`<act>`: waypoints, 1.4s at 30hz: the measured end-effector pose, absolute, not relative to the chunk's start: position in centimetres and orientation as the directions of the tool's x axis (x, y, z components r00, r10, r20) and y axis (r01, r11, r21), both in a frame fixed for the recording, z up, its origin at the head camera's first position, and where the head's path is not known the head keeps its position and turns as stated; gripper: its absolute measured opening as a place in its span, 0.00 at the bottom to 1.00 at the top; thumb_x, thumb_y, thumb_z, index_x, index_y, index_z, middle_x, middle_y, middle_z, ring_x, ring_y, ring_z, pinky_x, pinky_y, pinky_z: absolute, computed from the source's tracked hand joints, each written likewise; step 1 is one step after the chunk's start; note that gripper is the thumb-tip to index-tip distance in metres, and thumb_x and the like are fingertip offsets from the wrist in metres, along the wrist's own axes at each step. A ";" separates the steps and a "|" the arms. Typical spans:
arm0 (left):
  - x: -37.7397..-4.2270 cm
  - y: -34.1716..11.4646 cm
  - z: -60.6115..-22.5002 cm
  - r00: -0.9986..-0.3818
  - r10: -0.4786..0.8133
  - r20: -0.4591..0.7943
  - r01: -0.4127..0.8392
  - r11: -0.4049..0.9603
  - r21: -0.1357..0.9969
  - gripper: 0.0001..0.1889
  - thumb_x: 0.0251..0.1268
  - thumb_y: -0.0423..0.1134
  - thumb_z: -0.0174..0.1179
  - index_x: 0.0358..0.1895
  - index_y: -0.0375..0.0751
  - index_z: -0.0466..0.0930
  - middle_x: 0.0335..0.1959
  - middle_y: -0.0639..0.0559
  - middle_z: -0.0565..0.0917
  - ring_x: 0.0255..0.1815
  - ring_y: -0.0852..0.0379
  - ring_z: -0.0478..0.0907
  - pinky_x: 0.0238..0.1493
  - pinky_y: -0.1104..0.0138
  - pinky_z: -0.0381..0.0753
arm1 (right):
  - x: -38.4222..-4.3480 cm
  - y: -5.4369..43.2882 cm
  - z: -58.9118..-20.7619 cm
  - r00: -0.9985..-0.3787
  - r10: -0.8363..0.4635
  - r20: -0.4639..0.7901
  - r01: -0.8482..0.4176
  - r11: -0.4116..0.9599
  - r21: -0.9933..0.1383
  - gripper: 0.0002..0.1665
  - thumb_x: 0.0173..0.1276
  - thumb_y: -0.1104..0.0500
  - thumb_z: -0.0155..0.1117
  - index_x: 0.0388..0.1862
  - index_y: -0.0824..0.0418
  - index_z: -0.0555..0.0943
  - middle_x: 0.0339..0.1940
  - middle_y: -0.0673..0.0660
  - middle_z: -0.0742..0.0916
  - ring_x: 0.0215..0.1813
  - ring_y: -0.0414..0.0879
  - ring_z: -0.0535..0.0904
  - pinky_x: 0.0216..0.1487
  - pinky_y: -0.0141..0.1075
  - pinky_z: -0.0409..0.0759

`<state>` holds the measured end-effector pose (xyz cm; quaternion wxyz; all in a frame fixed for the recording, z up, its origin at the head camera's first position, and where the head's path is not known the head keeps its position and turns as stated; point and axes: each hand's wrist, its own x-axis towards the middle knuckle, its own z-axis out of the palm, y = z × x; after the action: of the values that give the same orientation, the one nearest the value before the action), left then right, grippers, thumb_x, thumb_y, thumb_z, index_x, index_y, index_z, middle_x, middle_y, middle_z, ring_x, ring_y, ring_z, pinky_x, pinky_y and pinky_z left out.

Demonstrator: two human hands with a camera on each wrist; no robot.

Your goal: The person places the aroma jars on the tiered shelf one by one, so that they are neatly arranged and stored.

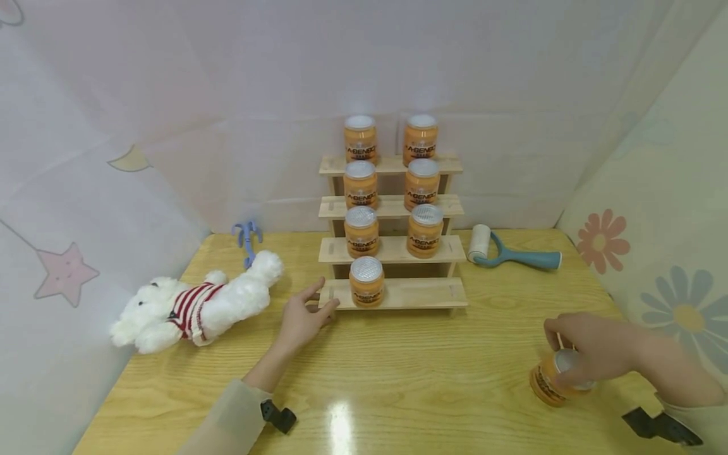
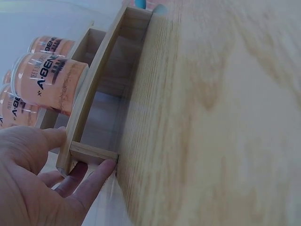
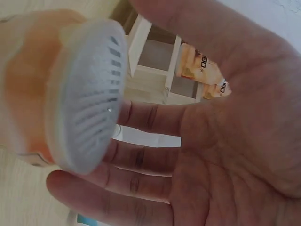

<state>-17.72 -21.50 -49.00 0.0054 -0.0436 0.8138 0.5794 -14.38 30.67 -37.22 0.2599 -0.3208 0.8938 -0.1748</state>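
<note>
My left hand (image 1: 307,319) holds the left end of the lowest tier of a stepped wooden display rack (image 1: 421,293). In the left wrist view its thumb lies against the board and its fingers touch the end support (image 2: 94,153). At the right, my right hand (image 1: 597,344) grips an orange jar (image 1: 547,383) with a pale perforated lid (image 3: 96,99) from above; its fingers reach along the side of the lid. Whether that jar touches the table is unclear. On the bottom tier stands one matching jar (image 1: 366,287), left of the middle.
Jars stand in pairs on the upper tiers, among them a top-left jar (image 1: 360,142) and a third-tier jar (image 1: 424,235). A white plush toy (image 1: 227,313) lies at left by a blue clawed object (image 1: 247,240). A lint roller (image 1: 526,258) lies right of the rack.
</note>
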 end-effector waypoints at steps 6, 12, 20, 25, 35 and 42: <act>-17.8 -21.5 -48.9 -0.995 -0.068 -0.071 -0.089 0.326 0.941 0.38 0.73 0.41 0.72 0.82 0.43 0.66 0.62 0.34 0.76 0.47 0.44 0.92 0.43 0.63 0.95 | -14.5 30.4 -37.7 -0.677 -0.629 -0.383 -0.454 0.766 -0.455 0.24 0.60 0.51 0.81 0.35 0.52 0.70 0.26 0.44 0.75 0.24 0.31 0.65 0.23 0.28 0.64; -17.9 -21.5 -48.9 -0.994 -0.072 -0.078 -0.097 0.329 0.939 0.38 0.73 0.41 0.72 0.82 0.44 0.66 0.62 0.34 0.76 0.47 0.43 0.92 0.43 0.63 0.95 | -15.1 30.2 -38.0 -0.675 -0.675 -0.298 -0.528 0.724 -0.444 0.24 0.51 0.58 0.80 0.33 0.50 0.70 0.26 0.42 0.72 0.25 0.30 0.60 0.24 0.28 0.60; -17.9 -21.6 -48.9 -0.995 -0.070 -0.068 -0.088 0.338 0.937 0.38 0.73 0.43 0.72 0.82 0.44 0.66 0.64 0.33 0.75 0.48 0.42 0.92 0.42 0.64 0.95 | -17.1 29.2 -36.5 -0.664 -0.737 -0.129 -0.663 0.660 -0.354 0.27 0.49 0.58 0.81 0.32 0.47 0.67 0.27 0.40 0.69 0.28 0.29 0.59 0.27 0.26 0.58; -17.8 -21.6 -48.9 -0.995 -0.069 -0.074 -0.093 0.327 0.941 0.38 0.73 0.43 0.72 0.82 0.44 0.67 0.63 0.33 0.76 0.48 0.41 0.92 0.43 0.63 0.95 | -18.6 27.5 -35.1 -0.628 -0.774 -0.085 -0.715 0.617 -0.328 0.27 0.49 0.58 0.81 0.32 0.47 0.67 0.28 0.40 0.69 0.30 0.29 0.59 0.29 0.26 0.59; -17.8 -21.6 -48.9 -0.995 -0.068 -0.078 -0.096 0.321 0.942 0.38 0.73 0.42 0.72 0.82 0.44 0.67 0.63 0.34 0.76 0.47 0.43 0.92 0.43 0.64 0.95 | -21.8 23.4 -31.8 -0.588 -0.804 -0.089 -0.740 0.580 -0.340 0.20 0.57 0.58 0.78 0.34 0.49 0.71 0.31 0.44 0.73 0.33 0.33 0.63 0.31 0.29 0.62; -17.8 -21.6 -49.0 -0.994 -0.071 -0.088 -0.107 0.325 0.940 0.38 0.72 0.42 0.72 0.82 0.45 0.67 0.64 0.34 0.76 0.47 0.45 0.92 0.43 0.64 0.95 | -23.5 20.9 -31.2 -0.527 -0.850 0.017 -0.821 0.503 -0.269 0.20 0.54 0.59 0.78 0.35 0.47 0.74 0.34 0.43 0.75 0.36 0.36 0.66 0.33 0.28 0.68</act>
<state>-17.82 -21.63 -48.99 0.0155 -0.0547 0.8137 0.5785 -23.47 20.93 -31.17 0.0587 -0.4829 0.8650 -0.1229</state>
